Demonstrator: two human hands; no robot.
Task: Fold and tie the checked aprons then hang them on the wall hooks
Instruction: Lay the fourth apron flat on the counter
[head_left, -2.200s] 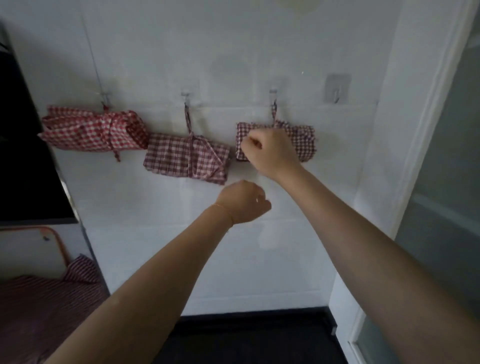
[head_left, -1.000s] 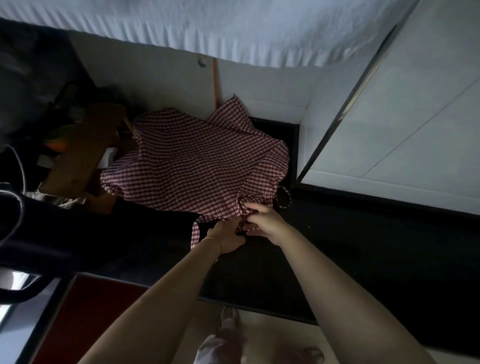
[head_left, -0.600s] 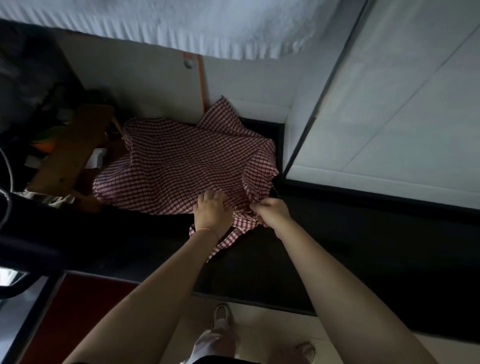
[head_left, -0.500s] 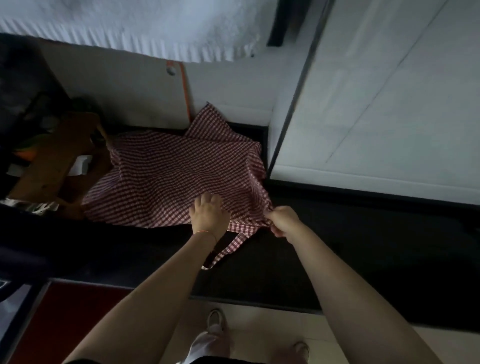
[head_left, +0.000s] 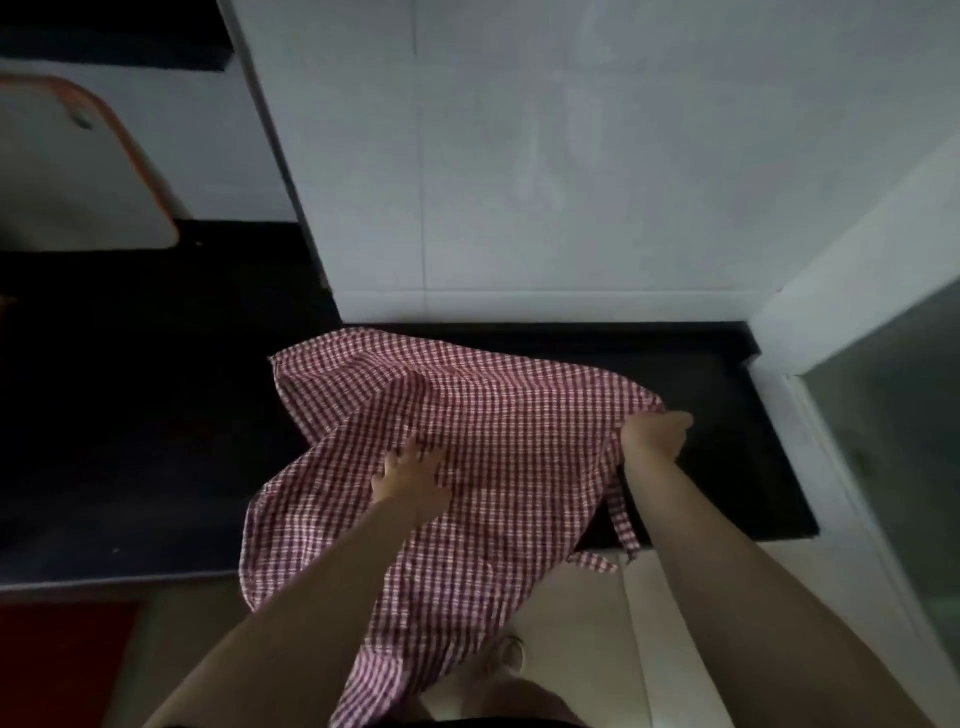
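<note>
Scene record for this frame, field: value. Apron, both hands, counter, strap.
apron: red-checked, unfolded, spread on the counter, near edge hanging over the front
counter: dark, against a white wall
left hand: fingers flat on the cloth, pressing
right hand: grips the apron's right corner
strap: dangles below the right hand
fold: not started

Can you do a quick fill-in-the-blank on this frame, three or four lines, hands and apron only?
1. The checked apron lies spread on the ____ counter.
2. The left hand rests ____ on the cloth, fingers straight.
3. The right hand grips the apron's ____ edge.
4. A strap hangs over the counter's ____ edge.

Missing words: black; flat; right; front
</note>
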